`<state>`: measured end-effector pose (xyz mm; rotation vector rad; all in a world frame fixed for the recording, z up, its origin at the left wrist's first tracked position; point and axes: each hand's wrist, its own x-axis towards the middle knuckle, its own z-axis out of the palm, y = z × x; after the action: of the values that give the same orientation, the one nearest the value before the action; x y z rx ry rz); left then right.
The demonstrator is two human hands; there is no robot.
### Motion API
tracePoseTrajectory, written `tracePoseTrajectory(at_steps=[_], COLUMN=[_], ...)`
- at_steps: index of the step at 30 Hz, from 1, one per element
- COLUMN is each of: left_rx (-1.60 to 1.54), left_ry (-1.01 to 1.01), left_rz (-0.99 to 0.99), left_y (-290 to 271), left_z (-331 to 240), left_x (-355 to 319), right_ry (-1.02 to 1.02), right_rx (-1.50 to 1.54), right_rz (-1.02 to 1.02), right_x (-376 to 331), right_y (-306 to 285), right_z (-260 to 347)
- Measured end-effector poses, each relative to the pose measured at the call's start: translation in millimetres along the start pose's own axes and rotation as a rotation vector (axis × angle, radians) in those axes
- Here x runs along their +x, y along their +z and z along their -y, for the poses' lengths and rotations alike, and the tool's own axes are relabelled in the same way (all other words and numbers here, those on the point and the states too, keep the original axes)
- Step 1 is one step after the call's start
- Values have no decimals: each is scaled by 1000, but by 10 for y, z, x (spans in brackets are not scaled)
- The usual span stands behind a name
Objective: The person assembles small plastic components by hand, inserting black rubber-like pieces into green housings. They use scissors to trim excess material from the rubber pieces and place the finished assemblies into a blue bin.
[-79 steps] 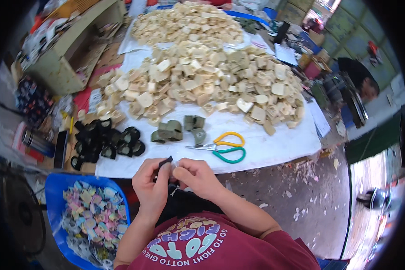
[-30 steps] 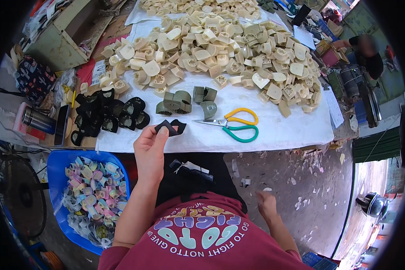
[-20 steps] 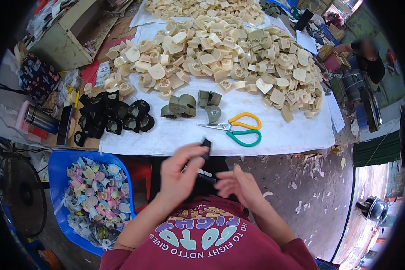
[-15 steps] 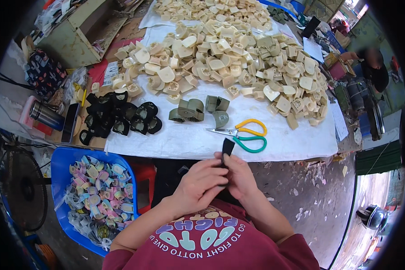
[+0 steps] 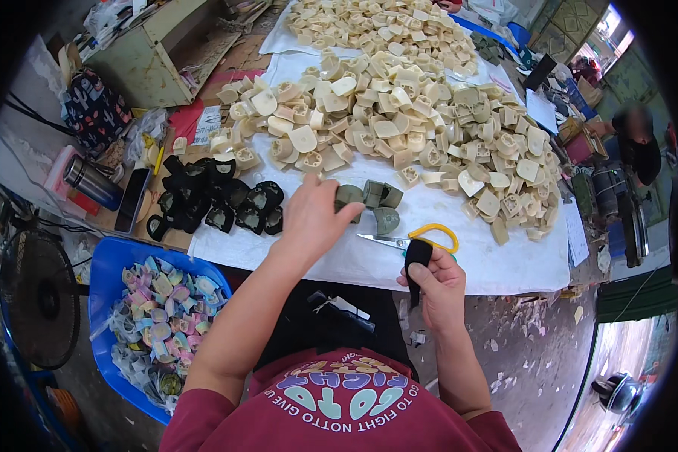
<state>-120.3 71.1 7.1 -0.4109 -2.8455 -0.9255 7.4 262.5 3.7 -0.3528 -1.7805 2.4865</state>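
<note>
My left hand (image 5: pixel 311 217) is over the table with thumb and fingers apart, beside an olive-green moulded piece (image 5: pixel 348 196) that it partly covers. Whether its fingertips touch the piece is hidden. Near the table's front edge, my right hand (image 5: pixel 441 290) pinches a black fabric strip (image 5: pixel 417 260), which hangs down past the fingers. Directly behind that hand lie scissors (image 5: pixel 435 229) with one yellow and one green handle, the green one mostly covered. More olive-green pieces (image 5: pixel 384 194) stand just behind the scissors' blades.
Cream moulded pieces (image 5: pixel 399 113) pile over the far table. Black-covered pieces (image 5: pixel 218 194) cluster at left, near a phone (image 5: pixel 132 200) and a steel flask (image 5: pixel 92 183). A blue tub (image 5: pixel 102 301) of pastel pieces stands below left, a fan (image 5: pixel 47 301) beside it. Another person (image 5: pixel 639 143) is at far right.
My hands have come apart. The left has reached forward and left to the olive-green pieces; the right has moved right with the black fabric strip, in front of the scissors. The view has shifted slightly.
</note>
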Motion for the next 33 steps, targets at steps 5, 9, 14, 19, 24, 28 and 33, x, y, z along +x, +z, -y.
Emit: tracePoseTrajectory(at_steps=[5, 9, 14, 19, 24, 28, 33], left_rx=[-148, -589, -814, -1050, -1284, -1610, -1702], left_ry=[55, -196, -393, -491, -594, -413, -344], left_rz=[-13, 6, 87, -10, -158, -224, -144], left_y=[67, 172, 104, 85, 179, -98, -306], left_z=[26, 387, 539, 583, 627, 590, 408], left_x=[94, 202, 195, 210, 234, 382, 152], right_ry=[-49, -119, -516, -682, -636, -605, -503], right_rx=[39, -262, -881, -1027, -978, -989, -404], right_rz=[-5, 208, 378, 359, 314, 276, 112], right_x=[85, 210, 516, 714, 772, 739, 849], right_y=[-22, 255, 791, 887, 945, 896, 844], right_z=[-23, -22, -297, -516, -486, -637, -623])
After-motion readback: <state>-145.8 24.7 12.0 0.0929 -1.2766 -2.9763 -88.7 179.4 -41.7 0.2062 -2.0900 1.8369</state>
